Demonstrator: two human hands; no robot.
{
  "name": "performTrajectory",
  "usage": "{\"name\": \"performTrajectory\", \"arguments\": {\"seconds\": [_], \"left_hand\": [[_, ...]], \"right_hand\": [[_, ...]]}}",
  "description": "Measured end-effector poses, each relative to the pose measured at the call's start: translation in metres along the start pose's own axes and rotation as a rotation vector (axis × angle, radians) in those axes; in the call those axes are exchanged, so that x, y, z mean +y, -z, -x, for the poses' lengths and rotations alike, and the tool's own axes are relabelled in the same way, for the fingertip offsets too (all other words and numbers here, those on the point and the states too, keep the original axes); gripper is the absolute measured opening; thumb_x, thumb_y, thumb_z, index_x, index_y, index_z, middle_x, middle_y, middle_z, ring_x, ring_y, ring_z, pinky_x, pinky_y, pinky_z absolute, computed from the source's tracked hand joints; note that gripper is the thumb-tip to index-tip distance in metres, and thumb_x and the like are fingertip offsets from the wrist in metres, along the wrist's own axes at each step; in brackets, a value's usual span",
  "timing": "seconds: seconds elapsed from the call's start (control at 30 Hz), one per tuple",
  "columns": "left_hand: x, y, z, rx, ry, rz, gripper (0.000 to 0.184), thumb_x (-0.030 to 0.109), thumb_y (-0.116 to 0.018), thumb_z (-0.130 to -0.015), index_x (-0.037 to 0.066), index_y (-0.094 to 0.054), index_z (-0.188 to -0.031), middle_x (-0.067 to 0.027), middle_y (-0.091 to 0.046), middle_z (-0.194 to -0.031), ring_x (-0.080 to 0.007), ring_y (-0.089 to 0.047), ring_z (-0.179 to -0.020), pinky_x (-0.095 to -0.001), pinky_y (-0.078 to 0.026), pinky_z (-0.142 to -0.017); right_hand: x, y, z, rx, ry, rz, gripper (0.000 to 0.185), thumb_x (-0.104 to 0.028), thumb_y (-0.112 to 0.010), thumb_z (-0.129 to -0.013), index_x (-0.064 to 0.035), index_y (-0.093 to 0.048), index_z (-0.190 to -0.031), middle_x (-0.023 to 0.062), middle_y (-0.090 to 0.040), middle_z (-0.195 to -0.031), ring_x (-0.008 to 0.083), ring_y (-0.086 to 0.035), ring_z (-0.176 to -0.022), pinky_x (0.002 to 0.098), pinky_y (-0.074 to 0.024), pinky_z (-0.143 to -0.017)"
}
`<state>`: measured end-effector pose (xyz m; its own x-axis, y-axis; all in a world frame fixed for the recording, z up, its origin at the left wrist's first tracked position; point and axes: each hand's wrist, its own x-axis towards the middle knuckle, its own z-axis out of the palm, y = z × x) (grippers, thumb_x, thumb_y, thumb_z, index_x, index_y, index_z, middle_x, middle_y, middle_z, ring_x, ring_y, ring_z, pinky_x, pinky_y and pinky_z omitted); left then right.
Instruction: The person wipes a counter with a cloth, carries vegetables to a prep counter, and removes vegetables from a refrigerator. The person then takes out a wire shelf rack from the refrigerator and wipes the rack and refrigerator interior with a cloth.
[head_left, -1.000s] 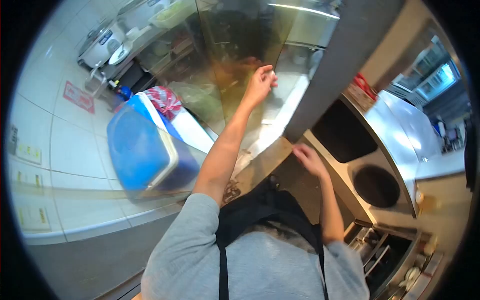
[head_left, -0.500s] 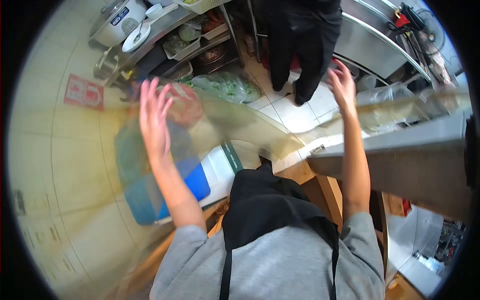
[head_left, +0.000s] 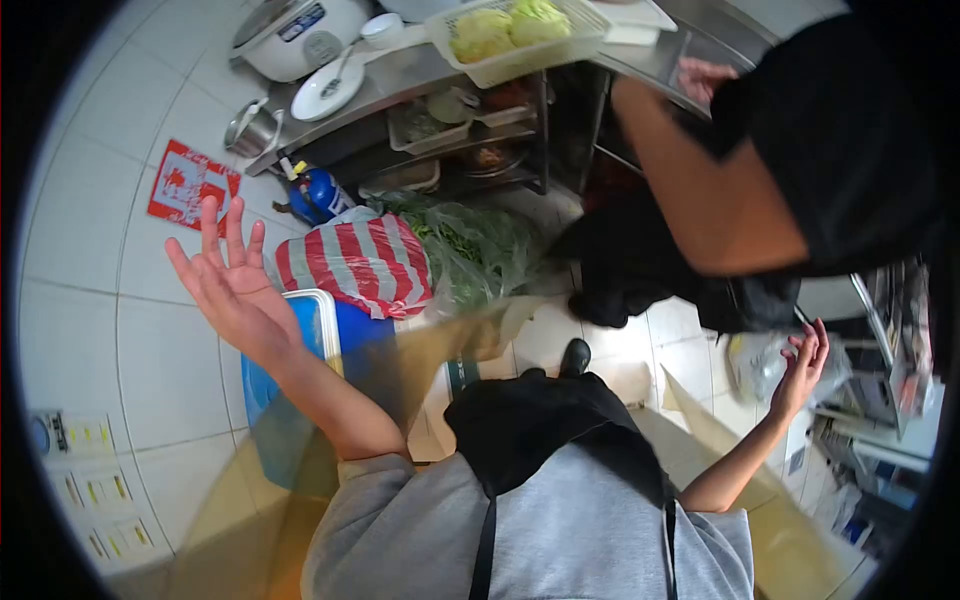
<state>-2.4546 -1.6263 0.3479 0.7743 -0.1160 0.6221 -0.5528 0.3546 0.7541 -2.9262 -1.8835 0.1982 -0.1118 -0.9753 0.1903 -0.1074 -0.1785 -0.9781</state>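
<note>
My left hand [head_left: 240, 295] is raised at the left with its fingers spread and nothing in it. Behind it are a red printed sign [head_left: 192, 185] on the tiled wall and a blue tub with a pale rim [head_left: 318, 312]. At the right, my right hand [head_left: 797, 375] is held out with its fingers loosely bent and apart, also holding nothing. Translucent yellowish plastic sheets, apparently strips of a door curtain [head_left: 435, 340], hang around my forearms and body. Whether either hand touches them I cannot tell.
A person in black [head_left: 830, 150] stands close by at the right, by a metal counter. Lettuce fills a white basket [head_left: 530, 65]. A rice cooker [head_left: 300, 40] and plate [head_left: 328, 88] stand left. A striped bag [head_left: 355, 265] and bagged greens [head_left: 475, 245] lie low.
I have moved forward through the plastic strips, which now hang lower and behind my arms. My hands have spread farther apart. The other person appears nearer and farther right.
</note>
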Motion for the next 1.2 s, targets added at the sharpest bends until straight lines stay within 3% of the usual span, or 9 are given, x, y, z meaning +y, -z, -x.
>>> {"name": "performTrajectory", "arguments": {"seconds": [0.17, 0.5, 0.63, 0.87, 0.97, 1.03, 1.1, 1.13, 1.2], "left_hand": [[0.002, 0.041, -0.003, 0.103, 0.038, -0.136, 0.048, 0.025, -0.036, -0.089, 0.003, -0.022, -0.130, -0.0208, -0.044, -0.119, -0.0301, -0.045, -0.109, -0.0390, -0.037, -0.087], [-0.004, 0.039, 0.008, -0.572, -0.114, 0.504, 0.042, 0.040, -0.050, -0.082, 0.008, -0.044, -0.109, -0.0140, -0.054, -0.100, -0.0266, -0.052, -0.087, -0.0380, -0.041, -0.073], [0.032, 0.028, 0.021, -0.993, -0.138, 0.847, 0.037, 0.038, -0.055, -0.080, 0.009, -0.048, -0.102, -0.0130, -0.057, -0.092, -0.0265, -0.053, -0.087, -0.0379, -0.040, -0.073], [0.053, -0.074, 0.109, -1.851, -0.007, 1.149, 0.033, 0.009, -0.049, -0.083, 0.002, -0.043, -0.115, -0.0163, -0.050, -0.116, -0.0321, -0.050, -0.106, -0.0436, -0.037, -0.086], [0.031, -0.127, 0.184, -1.902, 0.161, 1.142, 0.041, 0.032, -0.045, -0.086, -0.001, -0.050, -0.110, -0.0141, -0.057, -0.106, -0.0302, -0.053, -0.101, -0.0379, -0.036, -0.088], [0.047, -0.184, 0.211, -1.670, 0.669, 1.014, 0.054, 0.043, -0.039, -0.086, -0.004, -0.050, -0.110, -0.0180, -0.056, -0.107, -0.0293, -0.052, -0.103, -0.0365, -0.037, -0.087], [0.051, -0.230, 0.230, -1.586, 0.887, 0.745, 0.063, 0.047, -0.035, -0.085, -0.007, -0.044, -0.115, -0.0213, -0.054, -0.107, -0.0285, -0.050, -0.106, -0.0352, -0.038, -0.087], [0.035, -0.252, 0.249, -1.464, 0.963, 0.760, 0.064, 0.047, -0.037, -0.085, -0.006, -0.036, -0.121, -0.0217, -0.052, -0.111, -0.0277, -0.047, -0.108, -0.0356, -0.038, -0.087], [0.004, -0.302, 0.275, -1.250, 1.032, 0.784, 0.055, 0.036, -0.037, -0.089, -0.001, -0.024, -0.128, -0.0219, -0.044, -0.119, -0.0266, -0.048, -0.107, -0.0364, -0.039, -0.086]], "right_hand": [[0.030, -0.002, -0.061, -0.109, 0.370, 0.264, 0.056, -0.020, -0.051, -0.084, 0.0045, -0.025, -0.127, 0.0145, -0.031, -0.130, 0.0249, -0.033, -0.117, 0.0313, -0.0225, -0.099], [0.119, 0.006, -0.044, -0.350, 0.143, 0.777, 0.063, -0.012, -0.057, -0.074, 0.0062, -0.027, -0.126, 0.0220, -0.046, -0.116, 0.0282, -0.044, -0.109, 0.0325, -0.0303, -0.095], [-0.015, -0.095, 0.015, -0.227, 0.286, 0.008, 0.038, -0.015, -0.063, -0.075, 0.0040, -0.051, -0.106, 0.0082, -0.055, -0.090, 0.0098, -0.052, -0.075, 0.0224, -0.0428, -0.058], [0.017, -0.023, -0.037, -0.084, -0.008, -0.117, 0.038, -0.035, -0.045, -0.088, -0.0017, -0.062, -0.077, 0.0019, -0.060, -0.068, 0.0077, -0.051, -0.063, 0.0205, -0.0403, -0.055], [0.111, 0.024, -0.091, -0.058, -0.283, 0.078, 0.048, -0.041, -0.042, -0.087, -0.0002, -0.061, -0.069, 0.0078, -0.060, -0.062, 0.0146, -0.055, -0.061, 0.0271, -0.0431, -0.056], [0.200, 0.056, -0.109, -0.119, -0.232, 0.541, 0.057, -0.045, -0.037, -0.087, 0.0005, -0.060, -0.063, 0.0133, -0.058, -0.056, 0.0254, -0.058, -0.059, 0.0363, -0.0449, -0.058], [0.355, 0.107, -0.106, -0.476, -0.288, 1.063, 0.046, -0.041, -0.038, -0.085, -0.0028, -0.054, -0.106, 0.0251, -0.056, -0.097, 0.0363, -0.058, -0.075, 0.0424, -0.0450, -0.075], [0.316, 0.109, -0.080, -0.418, -0.793, 0.636, 0.055, -0.037, -0.044, -0.083, -0.0056, -0.034, -0.126, 0.0259, -0.045, -0.116, 0.0360, -0.052, -0.098, 0.0411, -0.0382, -0.089], [0.391, 0.148, -0.037, -0.602, -0.982, 0.886, 0.065, -0.038, -0.050, -0.081, -0.0055, -0.024, -0.131, 0.0195, -0.037, -0.127, 0.0341, -0.041, -0.113, 0.0477, -0.0497, -0.068]]}}
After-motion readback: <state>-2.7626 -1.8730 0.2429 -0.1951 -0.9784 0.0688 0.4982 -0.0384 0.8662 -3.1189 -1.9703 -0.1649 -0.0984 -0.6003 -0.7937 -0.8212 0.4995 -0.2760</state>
